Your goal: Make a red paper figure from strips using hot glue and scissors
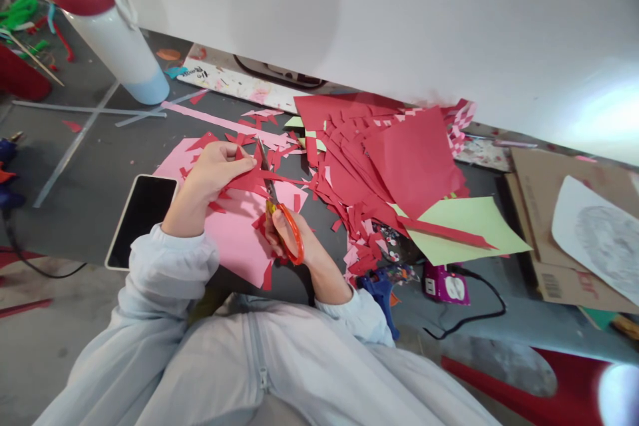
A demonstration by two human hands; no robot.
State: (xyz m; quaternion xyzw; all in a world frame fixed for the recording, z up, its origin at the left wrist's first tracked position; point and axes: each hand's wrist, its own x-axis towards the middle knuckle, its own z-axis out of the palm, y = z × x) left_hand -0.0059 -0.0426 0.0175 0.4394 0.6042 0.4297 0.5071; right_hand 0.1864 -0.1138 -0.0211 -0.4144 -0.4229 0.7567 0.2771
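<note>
My left hand [218,165] pinches a piece of red paper [248,180] over the left middle of the table. My right hand [294,236] grips scissors [288,225] with orange handles, their blades pointing away from me and meeting the edge of the red paper. Beneath both hands lies a pink sheet [234,243] strewn with red scraps. Just right of the scissors spreads a heap of cut red paper pieces [344,166], with a larger red sheet [412,156] on top. A long pink strip [219,121] lies beyond my left hand.
A phone [142,221] lies left of my left forearm. Behind it stands a white and blue bottle [112,40]. To the right are a pale green sheet [464,229], a blue glue gun [381,293], a purple box [446,284] with a black cable, and cardboard [529,213]. A white wall rises behind.
</note>
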